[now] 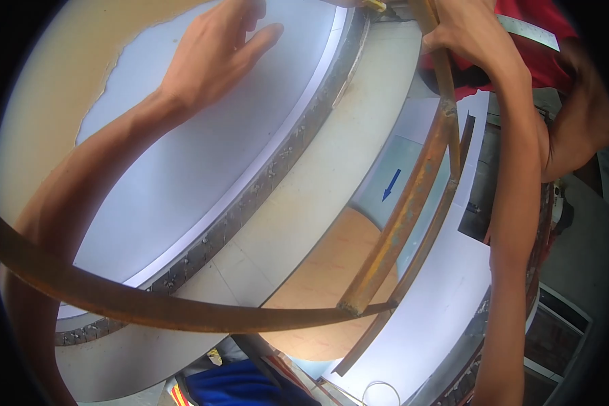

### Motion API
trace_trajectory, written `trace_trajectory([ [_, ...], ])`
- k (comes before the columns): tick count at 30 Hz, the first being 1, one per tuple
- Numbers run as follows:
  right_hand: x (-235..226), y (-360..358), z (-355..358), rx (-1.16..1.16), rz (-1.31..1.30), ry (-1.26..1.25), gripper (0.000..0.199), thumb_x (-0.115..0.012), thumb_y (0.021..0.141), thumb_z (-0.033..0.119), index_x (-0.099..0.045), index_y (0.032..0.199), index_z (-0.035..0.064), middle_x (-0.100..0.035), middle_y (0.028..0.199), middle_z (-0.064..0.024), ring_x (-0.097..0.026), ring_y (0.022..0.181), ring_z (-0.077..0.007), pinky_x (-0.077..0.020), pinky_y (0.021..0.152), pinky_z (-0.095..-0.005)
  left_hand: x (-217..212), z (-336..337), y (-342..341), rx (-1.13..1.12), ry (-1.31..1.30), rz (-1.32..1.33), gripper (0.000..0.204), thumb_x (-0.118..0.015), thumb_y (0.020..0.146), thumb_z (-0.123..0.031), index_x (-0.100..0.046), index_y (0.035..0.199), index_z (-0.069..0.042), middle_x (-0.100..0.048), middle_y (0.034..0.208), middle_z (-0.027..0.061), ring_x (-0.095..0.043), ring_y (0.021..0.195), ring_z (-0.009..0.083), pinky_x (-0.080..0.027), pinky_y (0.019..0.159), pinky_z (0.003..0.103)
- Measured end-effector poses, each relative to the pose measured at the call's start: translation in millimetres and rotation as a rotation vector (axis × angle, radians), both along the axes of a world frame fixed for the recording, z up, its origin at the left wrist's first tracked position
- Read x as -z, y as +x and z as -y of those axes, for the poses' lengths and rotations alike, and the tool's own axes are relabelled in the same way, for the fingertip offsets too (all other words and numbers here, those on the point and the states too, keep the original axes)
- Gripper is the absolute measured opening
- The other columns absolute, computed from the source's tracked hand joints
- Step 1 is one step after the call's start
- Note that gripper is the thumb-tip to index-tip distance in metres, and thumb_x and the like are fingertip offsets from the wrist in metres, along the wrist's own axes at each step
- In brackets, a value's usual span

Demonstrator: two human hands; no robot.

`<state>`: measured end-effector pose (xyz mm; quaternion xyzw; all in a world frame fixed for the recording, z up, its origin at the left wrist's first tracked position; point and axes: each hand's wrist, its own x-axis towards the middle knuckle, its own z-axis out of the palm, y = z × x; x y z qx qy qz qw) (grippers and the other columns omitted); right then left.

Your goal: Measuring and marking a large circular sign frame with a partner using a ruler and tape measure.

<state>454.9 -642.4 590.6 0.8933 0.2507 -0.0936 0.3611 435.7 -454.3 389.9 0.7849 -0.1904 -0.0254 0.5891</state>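
My left hand (216,57) is over a large pale panel (203,155), its thumb held away from the fingers and nothing seen in it. The upper edge of the view cuts off some fingertips. At the top right, my right hand (467,30) grips a rusty metal bar (443,74), with the thumb against its side. That bar belongs to a welded frame, whose long curved strip (183,309) sweeps across the foreground. A dark curved metal rim (250,210) with notches borders the pale panel, and a wide off-white band (304,196) runs alongside it.
Another person in red (548,68) stands at the far right, one arm (582,128) bent near a steel ruler (531,32). A yellow tool (382,8) shows at the top edge. White sheets (440,291) and a brown round board (331,271) lie below the frame. Blue cloth (250,384) is nearest me.
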Motion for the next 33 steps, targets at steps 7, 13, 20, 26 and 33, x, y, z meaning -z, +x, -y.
trace_trajectory([
  [7,5,2,-7,0.107,0.024,0.063,0.051,-0.081,0.054,0.019,-0.073,0.103,0.0097,-0.059,0.094,-0.0166,-0.047,0.102,-0.0323,-0.0338,0.091,-0.0411,0,1,7,0.076,-0.019,-0.037,0.028,-0.062,0.091,-0.02,-0.041,0.1,-0.003,-0.054,0.081,0.0126,-0.056,0.066,0.0215,-0.048,0.058,0.035],
  [13,2,10,-17,0.247,-0.042,0.009,0.053,-0.081,0.054,0.017,-0.072,0.106,0.0102,-0.058,0.096,-0.016,-0.047,0.102,-0.0312,-0.0335,0.092,-0.0412,3,0,8,0.061,0.009,-0.014,0.029,-0.062,0.09,-0.02,-0.041,0.101,-0.003,-0.053,0.081,0.0124,-0.055,0.066,0.0224,-0.048,0.058,0.035],
  [20,6,0,-15,0.138,0.031,-0.019,0.056,-0.081,0.057,0.016,-0.071,0.111,0.0098,-0.058,0.099,-0.0154,-0.047,0.104,-0.0313,-0.033,0.095,-0.0409,0,7,16,0.039,-0.035,0.313,0.045,-0.07,0.084,-0.017,-0.044,0.118,-0.004,-0.052,0.099,0.0155,-0.057,0.085,0.0257,-0.052,0.066,0.036],
  [26,3,-3,-22,0.118,-0.003,0.015,0.057,-0.079,0.058,0.012,-0.071,0.114,0.0133,-0.059,0.1,-0.0142,-0.047,0.104,-0.0316,-0.0333,0.095,-0.041,-3,24,33,-0.035,-0.125,0.726,0.061,-0.076,0.079,-0.017,-0.043,0.129,-0.007,-0.05,0.112,0.0159,-0.056,0.095,0.0276,-0.054,0.071,0.036],
  [33,3,4,-14,0.117,-0.035,0.065,0.065,-0.078,0.052,0.01,-0.071,0.117,0.0166,-0.065,0.096,-0.0127,-0.047,0.1,-0.0295,-0.0328,0.093,-0.0401,-36,28,33,-0.149,-0.263,0.278,0.044,-0.075,0.081,-0.02,-0.054,0.114,0.001,-0.059,0.096,0.0188,-0.059,0.085,0.0239,-0.052,0.069,0.035],
])
